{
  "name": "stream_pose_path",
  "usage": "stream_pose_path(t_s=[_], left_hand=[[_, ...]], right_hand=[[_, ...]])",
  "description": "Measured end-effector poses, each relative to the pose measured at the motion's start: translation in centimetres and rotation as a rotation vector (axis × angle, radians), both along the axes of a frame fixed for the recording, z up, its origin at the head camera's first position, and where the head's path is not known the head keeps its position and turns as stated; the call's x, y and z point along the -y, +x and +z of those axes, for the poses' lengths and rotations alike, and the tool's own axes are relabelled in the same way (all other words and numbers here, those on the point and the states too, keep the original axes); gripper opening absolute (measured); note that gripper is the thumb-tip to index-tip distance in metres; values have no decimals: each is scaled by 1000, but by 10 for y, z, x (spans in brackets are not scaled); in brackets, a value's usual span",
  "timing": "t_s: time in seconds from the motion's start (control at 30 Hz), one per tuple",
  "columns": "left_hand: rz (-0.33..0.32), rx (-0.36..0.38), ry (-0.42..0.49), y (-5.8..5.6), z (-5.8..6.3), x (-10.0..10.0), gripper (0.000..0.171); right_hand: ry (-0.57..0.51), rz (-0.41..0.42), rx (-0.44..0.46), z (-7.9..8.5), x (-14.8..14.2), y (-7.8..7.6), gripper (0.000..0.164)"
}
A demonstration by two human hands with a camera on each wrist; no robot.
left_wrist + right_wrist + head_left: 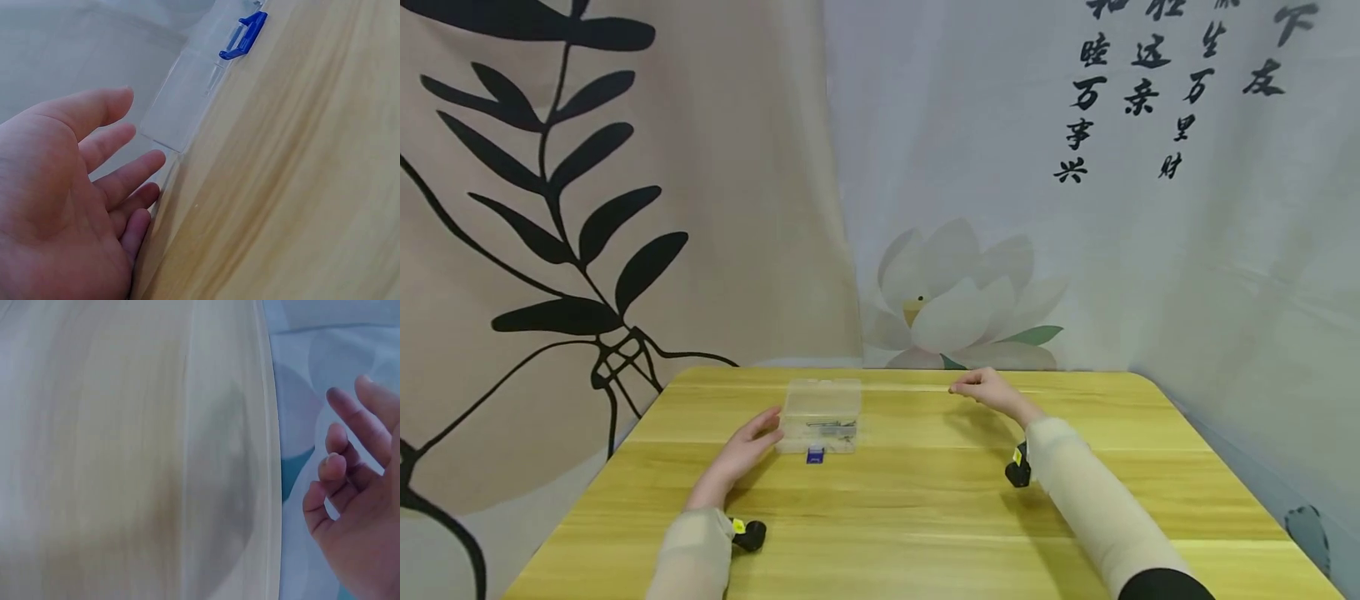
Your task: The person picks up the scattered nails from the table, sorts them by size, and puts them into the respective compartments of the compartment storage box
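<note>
A clear plastic box (pixel 822 400) with a blue latch (pixel 815 456) at its front stands on the table, left of the middle. Small thin metal-looking pieces (pixel 832 426) show inside, too small to name. At the box's left side is my left hand (pixel 748 450), its fingers loosely extended. In the left wrist view the left hand (pixel 81 194) has nothing in its grasp, close by a corner of the box (pixel 178 106). My right hand (pixel 992 393) hovers near the table's far edge. Its fingers are loosely bent, and the right wrist view shows nothing in the right hand (pixel 369 494).
The yellow wood-grain table (pixel 910 517) has rounded far corners. Right behind its far edge hangs a printed cloth (pixel 760 208) with dark leaves, a lotus and writing. A small black device is strapped at each wrist.
</note>
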State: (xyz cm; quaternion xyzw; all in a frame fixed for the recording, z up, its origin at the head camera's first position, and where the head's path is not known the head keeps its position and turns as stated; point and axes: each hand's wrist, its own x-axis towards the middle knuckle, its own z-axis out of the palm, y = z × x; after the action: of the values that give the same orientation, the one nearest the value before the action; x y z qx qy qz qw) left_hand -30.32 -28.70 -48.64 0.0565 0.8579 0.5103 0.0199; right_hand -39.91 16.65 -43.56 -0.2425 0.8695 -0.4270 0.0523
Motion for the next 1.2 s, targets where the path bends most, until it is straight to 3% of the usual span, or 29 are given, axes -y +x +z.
stream_pose_path(t_s=[0.5, 0.9, 1.07, 1.2], left_hand=[[-7, -6, -18, -2, 0, 5, 58], [-30, -17, -7, -5, 3, 7, 57], [-52, -36, -63, -8, 12, 14, 56], [-87, -56, -125, -10, 28, 23, 57]], right_hand=[[19, -64, 12, -12, -39, 6, 35], [24, -91, 24, -10, -54, 10, 36], [22, -99, 27, -5, -57, 10, 37], [50, -125, -14, -4, -61, 6, 36]])
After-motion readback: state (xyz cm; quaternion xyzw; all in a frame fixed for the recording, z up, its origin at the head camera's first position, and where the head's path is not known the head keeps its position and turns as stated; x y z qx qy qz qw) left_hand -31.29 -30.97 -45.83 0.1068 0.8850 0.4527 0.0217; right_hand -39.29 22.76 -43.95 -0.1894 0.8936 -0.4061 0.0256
